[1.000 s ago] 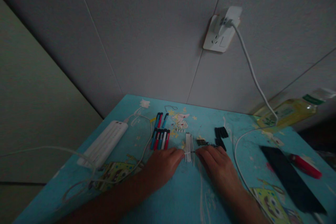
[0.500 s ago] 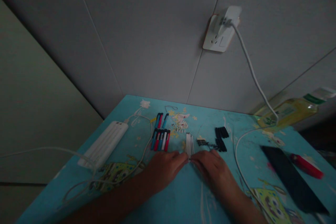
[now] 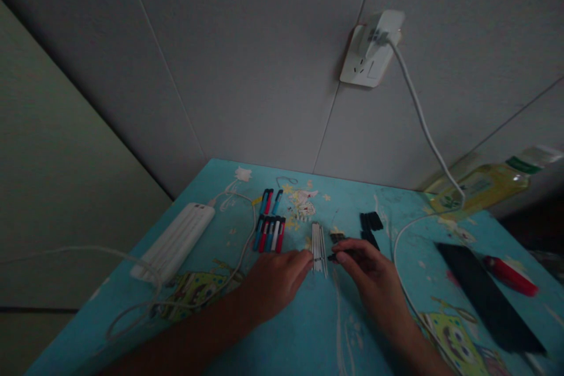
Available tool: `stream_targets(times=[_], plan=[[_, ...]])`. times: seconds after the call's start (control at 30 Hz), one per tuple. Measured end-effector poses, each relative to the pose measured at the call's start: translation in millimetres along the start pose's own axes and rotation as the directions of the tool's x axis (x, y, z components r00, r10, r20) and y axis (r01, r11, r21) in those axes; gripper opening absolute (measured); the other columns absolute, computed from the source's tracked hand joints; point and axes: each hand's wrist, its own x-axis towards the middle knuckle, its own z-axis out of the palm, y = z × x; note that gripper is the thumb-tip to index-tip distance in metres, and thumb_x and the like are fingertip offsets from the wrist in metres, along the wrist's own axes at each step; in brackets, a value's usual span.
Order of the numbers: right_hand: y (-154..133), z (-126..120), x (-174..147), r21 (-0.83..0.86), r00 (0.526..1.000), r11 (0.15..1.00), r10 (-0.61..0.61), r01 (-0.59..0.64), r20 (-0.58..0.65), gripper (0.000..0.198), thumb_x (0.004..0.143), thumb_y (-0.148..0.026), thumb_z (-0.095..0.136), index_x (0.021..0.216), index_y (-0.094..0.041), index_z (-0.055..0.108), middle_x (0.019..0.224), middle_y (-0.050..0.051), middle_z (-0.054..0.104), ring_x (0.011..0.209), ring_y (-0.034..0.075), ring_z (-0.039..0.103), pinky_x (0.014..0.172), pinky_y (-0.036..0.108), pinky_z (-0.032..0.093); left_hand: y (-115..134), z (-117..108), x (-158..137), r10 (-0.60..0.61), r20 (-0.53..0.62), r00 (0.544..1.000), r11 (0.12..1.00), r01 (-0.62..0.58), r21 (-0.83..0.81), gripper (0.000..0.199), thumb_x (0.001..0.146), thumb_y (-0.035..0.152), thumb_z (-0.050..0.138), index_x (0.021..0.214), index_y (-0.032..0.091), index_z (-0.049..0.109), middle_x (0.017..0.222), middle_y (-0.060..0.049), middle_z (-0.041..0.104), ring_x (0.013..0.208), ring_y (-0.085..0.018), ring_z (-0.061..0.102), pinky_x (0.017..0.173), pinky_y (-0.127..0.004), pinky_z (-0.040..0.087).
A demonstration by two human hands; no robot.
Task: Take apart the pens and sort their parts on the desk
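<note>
My left hand [image 3: 279,279] is closed in a pinch beside a row of thin white sticks [image 3: 316,238], which look like pen refills. A tiny dark thin piece [image 3: 318,259] shows at its fingertips, over the sticks. To the right, my right hand [image 3: 372,267] pinches a small black piece [image 3: 332,257], its tip pointing at the left hand's piece with a narrow gap between. Small dark parts [image 3: 337,235] lie just beyond the right fingers, partly hidden by them. Black tube-like pieces [image 3: 371,221] lie farther back. Left of the sticks are red, blue and white pen barrels [image 3: 269,234] in rows.
A white power bank [image 3: 176,241] with a cable lies on the left of the patterned blue tablecloth [image 3: 282,341]. At right are a dark flat slab [image 3: 489,296], a red object [image 3: 511,276] and a bottle of yellow liquid [image 3: 484,188]. A charger cable [image 3: 418,106] hangs from the wall socket [image 3: 363,64].
My hands were together at the near end of the sticks. My right hand has moved right, away from the left, and a small black piece now shows in its fingers. The left hand barely moved.
</note>
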Motion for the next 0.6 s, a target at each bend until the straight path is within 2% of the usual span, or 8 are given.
stream_targets(times=[0.17,0.33,0.6], plan=[[0.4,2.1,-2.6,-0.005,0.999,1.000,-0.001,0.001,0.038,0.017,0.087,-0.035,0.069,0.100,-0.024,0.068,0.097,0.004,0.073,0.091,0.021,0.069,0.082,0.034,0.054,-0.8,0.0,0.2,0.003,0.023,1.000,1.000,-0.003,-0.009,0.022,0.105,0.029,0.038,0.108,0.022,0.059,0.083,-0.002,0.069,0.075,-0.016,0.068,0.067,-0.025,0.048],[0.0,0.3,-1.8,-0.033,1.000,0.999,-0.026,0.026,-0.015,0.016,0.089,-0.035,0.068,0.099,-0.023,0.068,0.098,0.004,0.073,0.091,0.020,0.069,0.083,0.035,0.053,-1.3,0.8,-0.3,0.004,0.033,0.999,1.000,-0.004,-0.013,0.023,0.105,0.030,0.038,0.109,0.022,0.059,0.086,-0.002,0.069,0.078,-0.016,0.069,0.069,-0.025,0.049],[-2.0,3.1,-1.9,-0.045,0.993,0.997,-0.059,0.064,0.101,0.013,0.090,-0.028,0.066,0.101,-0.023,0.070,0.099,0.004,0.073,0.094,0.020,0.069,0.087,0.036,0.053,-3.5,2.5,-0.8,0.007,0.081,0.997,1.000,-0.008,0.005,0.024,0.105,0.030,0.036,0.110,0.023,0.059,0.086,-0.002,0.069,0.077,-0.018,0.069,0.069,-0.027,0.050]])
